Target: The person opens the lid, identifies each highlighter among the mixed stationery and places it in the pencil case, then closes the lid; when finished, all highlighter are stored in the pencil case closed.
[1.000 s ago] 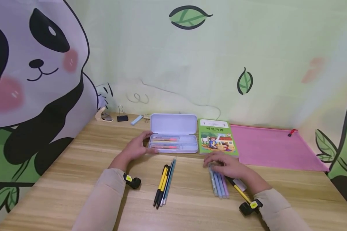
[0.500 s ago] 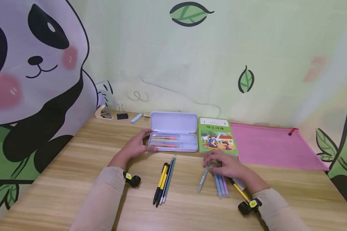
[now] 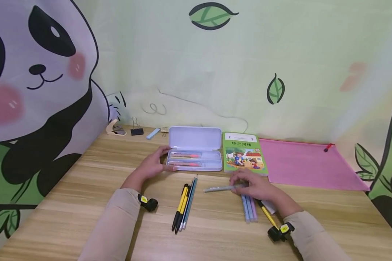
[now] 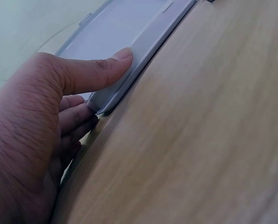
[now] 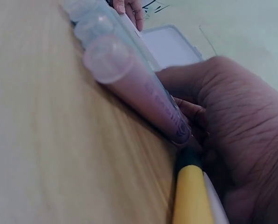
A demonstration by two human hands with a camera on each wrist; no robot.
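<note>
My left hand (image 3: 151,165) grips the left end of a pale lilac pencil case (image 3: 213,165), thumb on its front rim and fingers round the end. The case lies with its lid up. Two clear slim packs (image 3: 184,156) with orange-pink parts sit in its left side. My right hand (image 3: 256,186) pinches a greyish translucent pen (image 3: 215,189) by one end, and the pen points left. Below that hand lie blue and purple pens (image 3: 249,211), a pink-purple one (image 5: 139,93) nearest in the right wrist view. A yellow-and-black pen (image 3: 267,214) lies partly under the hand.
Yellow-black pens and blue pencils (image 3: 185,206) lie mid-table. A green book (image 3: 245,154) and pink zip pouch (image 3: 307,166) lie at the back right. A stapler-like beige item (image 3: 115,128), black binder clip (image 3: 137,131) and blue strip (image 3: 153,133) stand back left.
The grey pen has swung out from beside the other pens, from pointing toward me to pointing left, in my right hand. My left hand stays on the pencil case.
</note>
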